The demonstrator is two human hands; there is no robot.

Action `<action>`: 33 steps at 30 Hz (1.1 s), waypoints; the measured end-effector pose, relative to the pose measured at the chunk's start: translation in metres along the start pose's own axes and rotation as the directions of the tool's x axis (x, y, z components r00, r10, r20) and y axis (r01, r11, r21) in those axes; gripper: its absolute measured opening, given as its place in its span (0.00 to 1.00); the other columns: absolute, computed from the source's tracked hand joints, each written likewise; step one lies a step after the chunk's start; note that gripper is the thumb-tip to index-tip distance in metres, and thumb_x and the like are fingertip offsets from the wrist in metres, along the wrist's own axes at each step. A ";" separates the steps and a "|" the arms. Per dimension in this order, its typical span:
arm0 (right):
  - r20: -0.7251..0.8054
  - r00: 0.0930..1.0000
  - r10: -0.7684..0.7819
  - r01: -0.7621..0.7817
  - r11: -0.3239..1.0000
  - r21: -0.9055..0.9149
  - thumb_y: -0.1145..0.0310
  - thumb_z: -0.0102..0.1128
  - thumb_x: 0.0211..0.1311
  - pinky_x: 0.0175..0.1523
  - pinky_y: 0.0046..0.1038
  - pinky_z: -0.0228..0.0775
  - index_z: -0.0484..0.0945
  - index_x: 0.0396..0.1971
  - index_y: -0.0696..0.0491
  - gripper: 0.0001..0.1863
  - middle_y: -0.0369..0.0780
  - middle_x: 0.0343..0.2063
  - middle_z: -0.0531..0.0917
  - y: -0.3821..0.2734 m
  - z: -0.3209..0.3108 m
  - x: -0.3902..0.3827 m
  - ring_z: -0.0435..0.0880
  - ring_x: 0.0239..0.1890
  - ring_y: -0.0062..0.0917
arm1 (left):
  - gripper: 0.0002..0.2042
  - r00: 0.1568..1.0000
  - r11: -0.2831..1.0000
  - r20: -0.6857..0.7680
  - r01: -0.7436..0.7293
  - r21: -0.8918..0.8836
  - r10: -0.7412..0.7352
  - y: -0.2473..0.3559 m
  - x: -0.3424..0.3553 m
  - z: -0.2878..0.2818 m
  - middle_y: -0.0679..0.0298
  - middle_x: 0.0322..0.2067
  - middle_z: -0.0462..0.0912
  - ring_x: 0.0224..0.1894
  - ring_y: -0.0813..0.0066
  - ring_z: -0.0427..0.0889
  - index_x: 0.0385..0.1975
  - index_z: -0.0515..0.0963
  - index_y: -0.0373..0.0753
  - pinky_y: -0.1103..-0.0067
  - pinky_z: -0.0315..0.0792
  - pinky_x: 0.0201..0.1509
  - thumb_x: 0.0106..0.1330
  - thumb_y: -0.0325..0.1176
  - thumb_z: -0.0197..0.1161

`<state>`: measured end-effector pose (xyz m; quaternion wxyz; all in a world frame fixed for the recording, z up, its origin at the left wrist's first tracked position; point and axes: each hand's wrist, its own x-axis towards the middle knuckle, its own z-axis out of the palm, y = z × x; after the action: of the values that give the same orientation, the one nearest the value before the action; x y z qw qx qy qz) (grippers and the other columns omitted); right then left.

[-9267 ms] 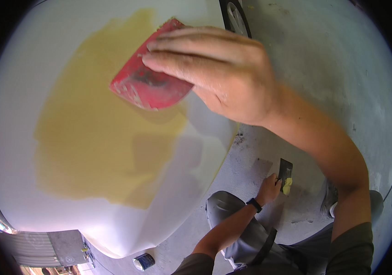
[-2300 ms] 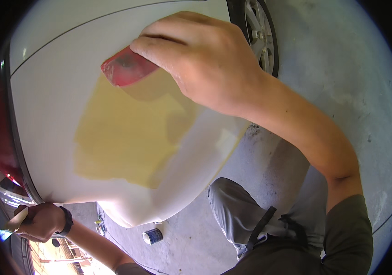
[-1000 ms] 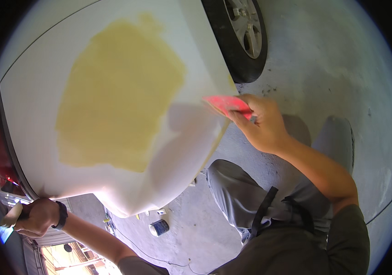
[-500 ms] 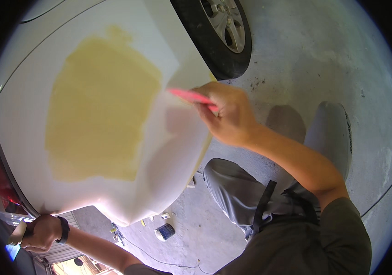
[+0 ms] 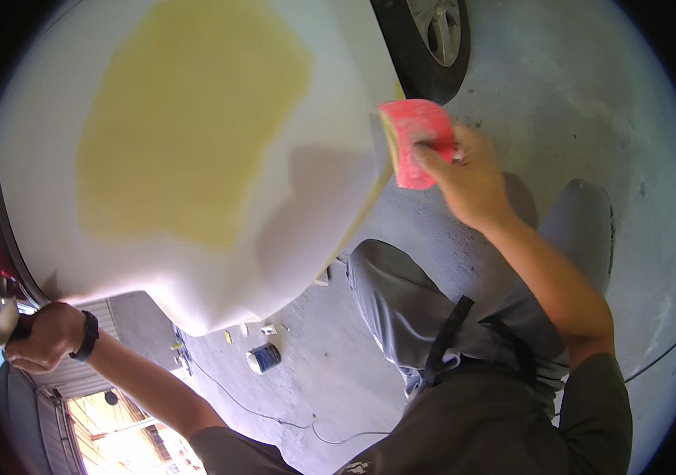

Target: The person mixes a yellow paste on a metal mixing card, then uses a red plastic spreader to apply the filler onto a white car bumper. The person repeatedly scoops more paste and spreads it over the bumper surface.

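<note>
A red plastic filler spreader [image 5: 417,146] is pinched in my right hand [image 5: 476,182], its thumb lying across the broad face. Yellowish paste lines the spreader's left edge. It overlaps the right edge of a white car panel [image 5: 314,119] in view; whether it touches is unclear. A large yellow patch of filler [image 5: 187,119] covers the panel's middle, and a thin yellow strip runs down its right edge. At the far left, past the panel's lower corner, my left hand [image 5: 51,336] is closed round a dark-handled tool with a cream-coloured end [image 5: 1,324], whose exact kind is unclear.
A car wheel [image 5: 441,39] stands at the upper right on the grey floor. Below the panel, a small dark-and-white can [image 5: 263,359] and several small bits lie near a thin cable [image 5: 274,418]. My bent knee [image 5: 377,277] is close to the panel's edge.
My right hand has moved right, from beside the yellow patch to the panel's edge, turning the spreader from edge-on to broad face. The view has shifted, with the panel higher in it.
</note>
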<state>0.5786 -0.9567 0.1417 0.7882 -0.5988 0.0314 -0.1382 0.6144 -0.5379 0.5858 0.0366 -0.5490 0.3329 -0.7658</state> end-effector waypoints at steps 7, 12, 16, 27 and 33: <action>-0.010 0.984 0.177 -0.172 0.965 0.198 0.69 0.63 0.75 0.56 0.24 0.74 0.83 0.53 0.58 0.12 0.34 0.45 0.86 -0.016 -0.075 -0.014 0.82 0.47 0.15 | 0.19 0.386 0.448 0.480 0.894 0.015 -0.788 0.277 -0.163 -0.069 0.54 0.51 0.80 0.51 0.60 0.80 0.60 0.71 0.33 0.68 0.75 0.58 0.77 0.38 0.61; -0.180 0.983 0.026 -0.037 0.998 -0.057 0.72 0.65 0.73 0.51 0.27 0.76 0.83 0.53 0.60 0.13 0.35 0.43 0.87 -0.045 -0.106 -0.050 0.84 0.43 0.18 | 0.33 -0.451 -0.463 0.844 0.838 0.288 -0.291 0.483 -0.209 -0.080 0.43 0.65 0.79 0.66 0.48 0.80 0.68 0.74 0.30 0.65 0.72 0.71 0.57 0.22 0.64; 0.186 0.882 -0.433 0.466 0.746 -0.476 0.76 0.67 0.68 0.49 0.30 0.79 0.83 0.53 0.62 0.15 0.45 0.45 0.90 -0.065 -0.115 -0.064 0.88 0.42 0.31 | 0.23 -0.655 -0.775 0.755 0.460 0.433 0.033 0.537 -0.203 -0.051 0.49 0.59 0.84 0.60 0.61 0.85 0.63 0.75 0.27 0.73 0.78 0.61 0.68 0.24 0.61; 0.534 0.757 -0.377 0.641 0.587 -0.495 0.68 0.83 0.52 0.61 0.49 0.84 0.85 0.50 0.49 0.24 0.48 0.52 0.86 -0.023 -0.127 -0.080 0.88 0.55 0.51 | 0.19 -0.505 -0.937 0.831 0.111 0.332 0.235 0.548 -0.214 -0.036 0.55 0.61 0.80 0.60 0.71 0.82 0.69 0.66 0.31 0.75 0.76 0.66 0.87 0.34 0.44; 0.526 0.806 -0.272 0.585 0.499 -0.640 0.76 0.80 0.53 0.59 0.44 0.84 0.85 0.53 0.54 0.25 0.49 0.56 0.83 -0.007 -0.163 -0.075 0.86 0.58 0.48 | 0.19 -0.544 -0.937 0.813 0.126 0.326 0.210 0.555 -0.222 -0.042 0.53 0.62 0.80 0.62 0.70 0.82 0.68 0.68 0.29 0.73 0.77 0.65 0.86 0.34 0.47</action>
<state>0.4708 -1.0914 0.0940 0.3792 -0.8804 -0.2082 -0.1944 0.4944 -0.8551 0.0924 0.8635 0.4252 0.1218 -0.2424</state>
